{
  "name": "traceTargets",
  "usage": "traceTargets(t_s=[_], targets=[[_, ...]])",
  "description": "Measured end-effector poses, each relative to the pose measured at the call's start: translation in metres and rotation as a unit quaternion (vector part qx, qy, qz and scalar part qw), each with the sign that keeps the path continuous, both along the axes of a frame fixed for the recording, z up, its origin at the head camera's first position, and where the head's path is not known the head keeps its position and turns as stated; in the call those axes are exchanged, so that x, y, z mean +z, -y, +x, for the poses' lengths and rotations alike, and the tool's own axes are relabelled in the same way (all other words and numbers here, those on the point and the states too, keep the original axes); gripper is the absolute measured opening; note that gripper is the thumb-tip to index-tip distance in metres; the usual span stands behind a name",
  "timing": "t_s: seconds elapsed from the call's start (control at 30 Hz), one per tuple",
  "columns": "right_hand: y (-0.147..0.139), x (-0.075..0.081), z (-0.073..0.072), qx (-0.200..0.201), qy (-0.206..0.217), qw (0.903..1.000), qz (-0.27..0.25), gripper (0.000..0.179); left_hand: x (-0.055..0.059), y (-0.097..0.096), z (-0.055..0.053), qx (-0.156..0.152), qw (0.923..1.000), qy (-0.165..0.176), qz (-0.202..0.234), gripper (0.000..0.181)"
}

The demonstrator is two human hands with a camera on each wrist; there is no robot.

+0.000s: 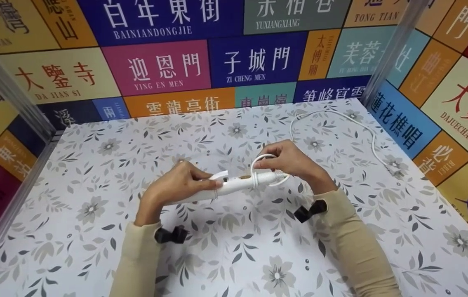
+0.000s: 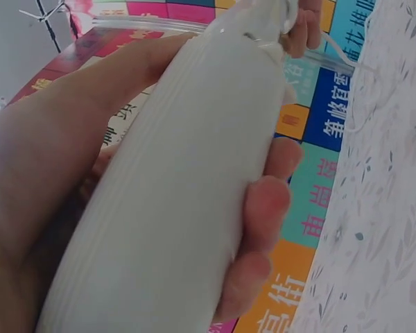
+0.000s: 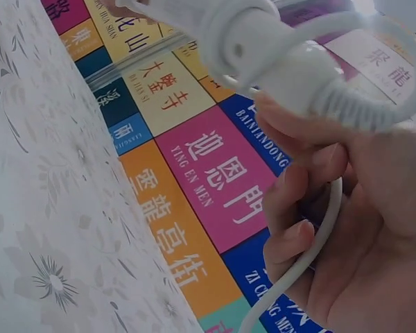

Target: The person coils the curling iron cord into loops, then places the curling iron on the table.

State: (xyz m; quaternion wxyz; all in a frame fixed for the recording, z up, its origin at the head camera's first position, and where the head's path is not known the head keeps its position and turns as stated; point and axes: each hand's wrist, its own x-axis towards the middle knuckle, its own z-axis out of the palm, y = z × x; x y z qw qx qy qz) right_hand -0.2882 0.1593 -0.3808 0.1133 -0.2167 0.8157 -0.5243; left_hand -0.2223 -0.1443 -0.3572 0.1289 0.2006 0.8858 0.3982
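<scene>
A white curling iron (image 1: 236, 186) is held up over the table, nearly level in the head view. My left hand (image 1: 176, 181) grips its thick white barrel (image 2: 173, 173), fingers wrapped around one side and the thumb along the other. At the handle end, my right hand (image 1: 285, 160) pinches the white cord (image 3: 291, 274). A turn of this cord circles the handle (image 3: 284, 69), and a loose loop stands out near the ribbed cord sleeve (image 3: 353, 104). Part of the right fingers is hidden behind the handle in the right wrist view.
The cord's remaining length curves across the flower-patterned table (image 1: 93, 247) toward the right, ending in a plug (image 1: 393, 169). Colourful panels with Chinese lettering (image 1: 155, 68) stand behind and at both sides. A dark wrist mount (image 1: 172, 235) sits on each sleeve.
</scene>
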Motion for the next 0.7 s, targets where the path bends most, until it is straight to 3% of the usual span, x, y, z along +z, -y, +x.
traceTargets(t_s=[0.1,0.27,0.43,0.7], targets=[[0.003,0.002,0.004,0.003,-0.016,0.9997,0.019,0.019,-0.001,-0.003,0.000,0.000,0.9999,0.004,-0.013,0.031],[0.013,0.009,0.016,-0.023,-0.057,0.9966,0.054,0.015,-0.003,-0.006,-0.001,0.039,0.9986,0.003,-0.037,0.028],[0.024,0.021,0.032,-0.038,-0.129,0.9858,0.101,0.016,-0.003,-0.006,-0.002,0.079,0.9959,-0.009,-0.042,0.034],[0.031,0.028,0.048,-0.056,-0.198,0.9714,0.118,0.023,0.003,-0.003,0.000,0.137,0.9889,-0.028,-0.051,0.050]])
